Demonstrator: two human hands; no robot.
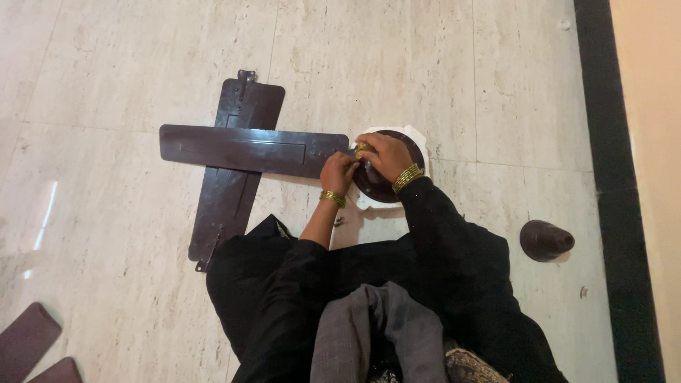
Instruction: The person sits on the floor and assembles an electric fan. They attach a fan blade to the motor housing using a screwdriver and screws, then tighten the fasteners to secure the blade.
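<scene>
The round dark brown fan motor housing (386,186) lies flat on the pale stone floor (128,284), just ahead of the person's knees, resting on a white sheet (420,136) whose corners peek out behind and in front of it. Nothing sits inside the housing that can be made out; the hands cover most of its top.

The right hand (383,152) lies over the upper left part of the housing, fingers curled down onto its surface, with gold bangles at the wrist. The left hand (339,170) is bunched with its fingers pinched together at the spot where the housing meets the near end of a fan blade (248,149); what the fingertips grip is too small to tell.

That blade is long and flat, its long axis running left to right across the floor, its inner end pointing at the housing and touching or nearly touching it under the hands, its outer end pointing away to the left.

A second blade (230,191) lies beneath the first, crossing it, with its long axis running from far to near and tilted slightly; its mounting bracket end points away from the person.

To the right, well apart from the housing, a dark cone-shaped cover (545,240) lies on its side, narrow end to the right. In the lower left corner two more dark blade ends (28,340) enter the view
</scene>
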